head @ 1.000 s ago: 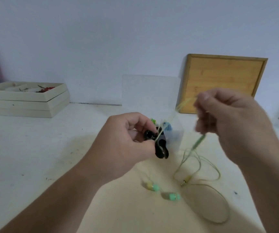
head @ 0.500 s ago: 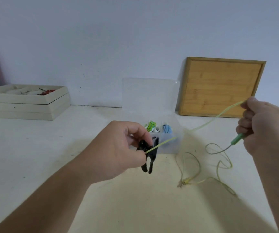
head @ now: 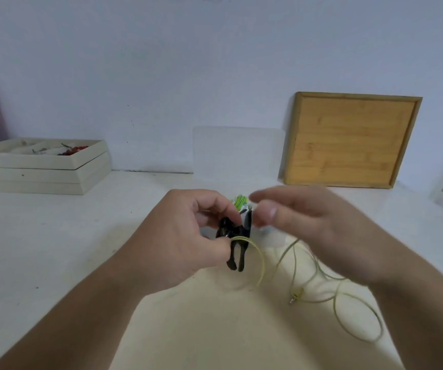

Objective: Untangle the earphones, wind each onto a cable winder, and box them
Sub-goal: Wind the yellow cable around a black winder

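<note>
Winding should be kept taut, winder (head: 235, 247) pinched by the left hand (head: 183, 236); whether the right hand (head: 308, 222) grips cannot be told.

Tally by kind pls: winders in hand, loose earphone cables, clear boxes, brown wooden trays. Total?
black cable winder: 1, held by left hand
loose green earphone cable: 1
clear box: 1
brown wooden tray: 1
Total: 4
</note>
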The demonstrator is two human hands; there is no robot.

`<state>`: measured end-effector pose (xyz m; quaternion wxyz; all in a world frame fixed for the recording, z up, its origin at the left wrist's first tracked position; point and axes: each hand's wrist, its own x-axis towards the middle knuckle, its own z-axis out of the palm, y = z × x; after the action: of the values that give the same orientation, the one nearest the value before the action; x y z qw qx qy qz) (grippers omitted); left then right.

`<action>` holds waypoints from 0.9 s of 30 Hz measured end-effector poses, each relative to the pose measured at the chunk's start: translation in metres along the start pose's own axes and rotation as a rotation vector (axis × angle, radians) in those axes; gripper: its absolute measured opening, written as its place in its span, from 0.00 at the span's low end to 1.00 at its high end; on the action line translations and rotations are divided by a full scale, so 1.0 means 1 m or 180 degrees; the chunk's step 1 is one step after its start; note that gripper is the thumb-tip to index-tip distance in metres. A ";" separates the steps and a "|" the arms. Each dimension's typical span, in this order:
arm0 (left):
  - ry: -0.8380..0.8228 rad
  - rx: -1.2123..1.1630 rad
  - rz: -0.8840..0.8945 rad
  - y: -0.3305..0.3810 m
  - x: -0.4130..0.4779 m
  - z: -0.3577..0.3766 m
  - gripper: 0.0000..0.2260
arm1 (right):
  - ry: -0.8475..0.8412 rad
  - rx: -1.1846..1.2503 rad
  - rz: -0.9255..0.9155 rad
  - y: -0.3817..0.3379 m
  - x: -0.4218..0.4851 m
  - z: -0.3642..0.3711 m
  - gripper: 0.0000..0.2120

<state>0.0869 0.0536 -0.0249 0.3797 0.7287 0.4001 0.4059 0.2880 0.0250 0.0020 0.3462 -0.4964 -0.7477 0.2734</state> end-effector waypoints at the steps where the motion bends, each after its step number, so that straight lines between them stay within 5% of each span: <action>1: 0.0032 -0.0019 0.0036 0.000 0.000 0.000 0.10 | -0.0217 -0.0099 0.0076 0.003 0.002 0.006 0.23; 9: 0.0249 -0.0211 0.0094 -0.003 0.002 0.000 0.12 | -0.0803 0.0405 0.0577 0.005 0.000 -0.003 0.07; 17: -0.0127 -0.0122 -0.0012 0.003 -0.003 0.008 0.11 | -0.0213 0.1967 0.0909 0.012 0.005 -0.006 0.12; 27: -0.0157 -0.0722 0.0113 0.004 -0.001 0.009 0.12 | 0.0690 0.1651 0.0629 0.020 0.010 -0.003 0.11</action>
<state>0.0961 0.0486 -0.0251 0.4622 0.6978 0.3291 0.4372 0.2985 0.0418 -0.0093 0.5110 -0.4880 -0.5596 0.4331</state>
